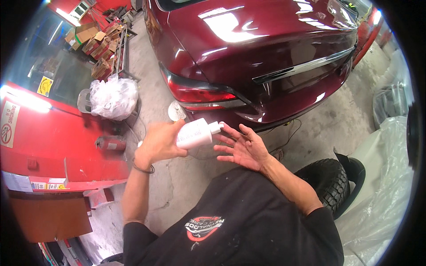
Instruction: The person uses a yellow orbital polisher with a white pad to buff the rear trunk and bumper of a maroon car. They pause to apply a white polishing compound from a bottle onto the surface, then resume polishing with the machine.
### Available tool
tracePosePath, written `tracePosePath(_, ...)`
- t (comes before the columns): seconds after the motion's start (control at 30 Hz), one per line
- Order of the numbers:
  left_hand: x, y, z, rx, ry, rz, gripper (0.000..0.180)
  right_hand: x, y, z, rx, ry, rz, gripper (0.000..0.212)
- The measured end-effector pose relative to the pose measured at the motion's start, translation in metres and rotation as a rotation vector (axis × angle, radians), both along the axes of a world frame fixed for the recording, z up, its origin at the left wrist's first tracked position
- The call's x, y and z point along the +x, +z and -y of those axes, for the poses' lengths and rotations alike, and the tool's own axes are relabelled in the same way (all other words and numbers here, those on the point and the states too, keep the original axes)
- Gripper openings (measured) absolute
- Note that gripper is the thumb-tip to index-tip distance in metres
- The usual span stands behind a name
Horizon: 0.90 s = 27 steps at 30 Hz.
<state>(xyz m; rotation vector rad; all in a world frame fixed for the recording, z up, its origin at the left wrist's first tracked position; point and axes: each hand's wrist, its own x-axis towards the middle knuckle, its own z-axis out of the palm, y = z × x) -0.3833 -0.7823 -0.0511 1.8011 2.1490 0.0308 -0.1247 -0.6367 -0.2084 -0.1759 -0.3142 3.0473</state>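
White plastic bottle (195,134), turned on its side in the left hand (160,139), hangs in mid-air between the wearer's body and the rear corner of a glossy dark red car (262,51). From my distant seat I read the left grip as wrapped around the bottle's base end, while the right hand (245,150) is wide, palm up, fingers spread just beside the nozzle (215,127); I cannot tell whether a fingertip touches it. My first worry is a spill: with the bottle tipped over, a hard squeeze could send its contents past those parted fingers onto the concrete floor (175,177). A slick palm could also loosen the hold, and a dropped bottle might strike the tail light (202,94) on its way down. I judge footing to be the next risk, since a dark cable (290,138) trails over the floor near the car. To the right, a chunky black tyre (328,179) and clear plastic sheeting (384,199) hem in the space beside the right forearm (293,188). To the left sit a bulging white plastic bag (113,97), a red cylinder (110,143) like a fire extinguisher, and, farther off, heaped cardboard boxes (100,48), narrowing that side.
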Motion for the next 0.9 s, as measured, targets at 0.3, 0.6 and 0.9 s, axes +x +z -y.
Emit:
tracePosePath(0.3,0.045,-0.126,-0.003,0.473,0.392,1.072,0.079,0.020,-0.003,-0.060,-0.224,-0.293,-0.303,0.062)
tracePosePath(0.6,0.046,-0.131,0.069,0.739,0.696,1.512,0.083,0.050,-0.031,-0.276,0.205,-0.985,-0.008,0.061)
tracePosePath(0.9,0.058,-0.112,0.067,0.906,0.688,1.438,0.098,0.037,-0.003,-0.261,0.506,-0.850,0.149,0.074)
